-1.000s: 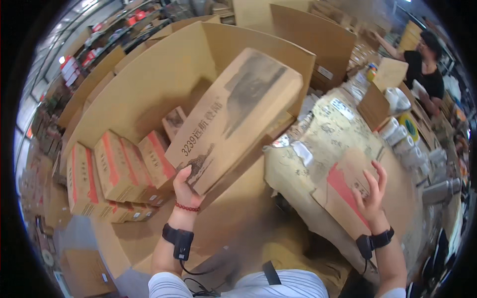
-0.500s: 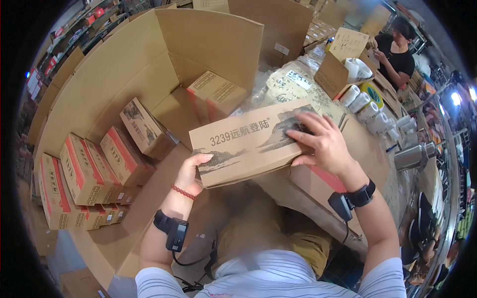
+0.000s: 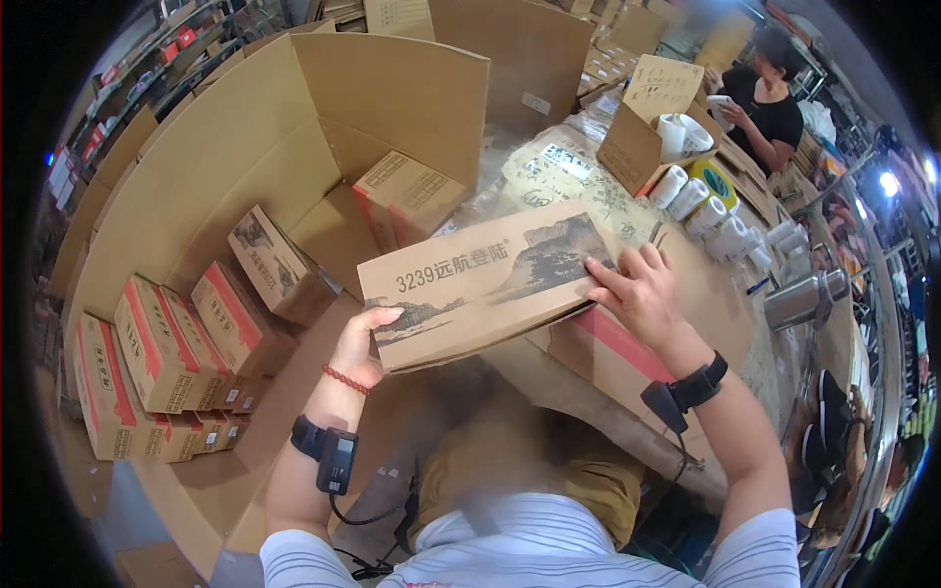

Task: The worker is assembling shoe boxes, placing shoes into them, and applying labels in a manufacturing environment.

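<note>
While the long flat brown cardboard box with a grey landscape print (image 3: 485, 286) is lying level across the middle of the head view, both hands are keeping it up. The left hand (image 3: 361, 345) is gripping the box's near left corner, thumb curled onto the top face and fingers tucked underneath. The right hand (image 3: 639, 291) is lying on the right end of the top face, fingers spread and pressing flat. A red bead bracelet (image 3: 345, 379) is circling the left wrist, and a black strapped device (image 3: 330, 454) is sitting lower on that forearm; a black band (image 3: 690, 388) is wrapping the right wrist.

Beneath the box's right end, a paper-covered bench (image 3: 573, 181) is stretching far and right, carrying white tape rolls (image 3: 708, 211) and a steel flask (image 3: 802, 299). To the left, a large open cardboard carton (image 3: 245, 167) is holding small red-and-tan boxes (image 3: 162, 353), some standing in a row at the near left, others tilted farther in. At the far right, another person in black (image 3: 765, 103) is standing beside a small open cardboard box (image 3: 647, 122).
</note>
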The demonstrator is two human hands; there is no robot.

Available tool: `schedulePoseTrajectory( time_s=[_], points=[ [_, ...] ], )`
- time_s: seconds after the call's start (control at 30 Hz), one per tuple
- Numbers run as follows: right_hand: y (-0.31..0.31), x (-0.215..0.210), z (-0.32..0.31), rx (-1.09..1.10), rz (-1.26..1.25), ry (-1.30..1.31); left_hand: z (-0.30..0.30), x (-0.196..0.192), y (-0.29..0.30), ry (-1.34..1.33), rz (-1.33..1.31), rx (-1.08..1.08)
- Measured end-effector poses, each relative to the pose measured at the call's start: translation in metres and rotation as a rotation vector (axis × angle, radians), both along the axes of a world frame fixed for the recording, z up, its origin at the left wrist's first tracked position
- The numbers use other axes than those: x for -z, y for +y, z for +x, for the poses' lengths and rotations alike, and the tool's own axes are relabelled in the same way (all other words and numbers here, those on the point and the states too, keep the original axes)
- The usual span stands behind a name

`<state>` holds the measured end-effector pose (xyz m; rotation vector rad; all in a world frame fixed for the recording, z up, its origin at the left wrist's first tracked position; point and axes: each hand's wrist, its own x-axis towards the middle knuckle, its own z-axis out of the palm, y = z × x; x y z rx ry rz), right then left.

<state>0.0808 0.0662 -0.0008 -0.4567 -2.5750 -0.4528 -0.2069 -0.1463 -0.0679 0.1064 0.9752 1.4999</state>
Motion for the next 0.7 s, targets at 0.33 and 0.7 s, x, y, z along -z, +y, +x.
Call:
schedulePoseTrajectory(
  time_s=[0.33, 0.7],
  points=[
    [-0.029, -0.019, -0.071, -0.233, -0.321, -0.367, 0.003, 0.001, -0.002, -0.034, 0.003, -0.005],
    [-0.025, 0.0, -0.077, -0.406, -0.345, -0.376, 0.005, 0.007, 0.002, -0.064, 0.029, -0.033]
  ],
)
